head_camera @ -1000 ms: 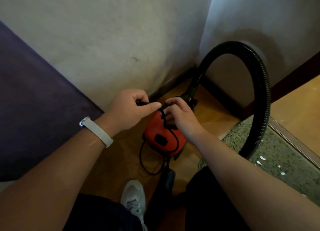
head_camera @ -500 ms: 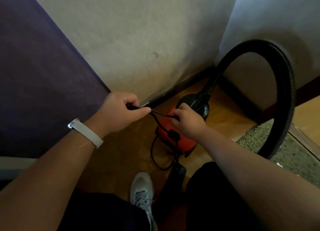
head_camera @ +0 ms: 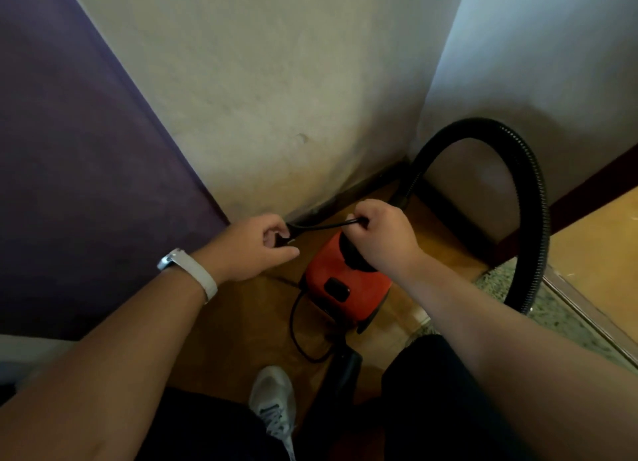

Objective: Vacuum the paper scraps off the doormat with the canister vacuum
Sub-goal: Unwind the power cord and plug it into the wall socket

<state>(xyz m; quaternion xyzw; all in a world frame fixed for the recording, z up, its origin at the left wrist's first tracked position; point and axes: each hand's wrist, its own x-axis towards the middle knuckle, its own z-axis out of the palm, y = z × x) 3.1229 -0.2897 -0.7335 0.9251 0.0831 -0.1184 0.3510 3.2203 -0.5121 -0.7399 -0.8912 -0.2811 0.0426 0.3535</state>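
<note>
Head cam: red canister vacuum (head_camera: 329, 282) w/ black hose (head_camera: 533, 198); left hand (head_camera: 253, 248) & right hand (head_camera: 383, 234) pinch its cord (head_camera: 324, 226).

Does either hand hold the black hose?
No, the left hand and right hand both grip the thin cord; the hose arches free.

Black cord (head_camera: 324, 226) between left hand (head_camera: 253, 248) and right hand (head_camera: 381, 238), red canister vacuum (head_camera: 331, 274) beneath, purple wall (head_camera: 69, 184) far left.

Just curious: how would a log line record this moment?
step: cord handling | left hand: grips plug | right hand: pinches cord above red vacuum | hose: arched, unheld
</note>
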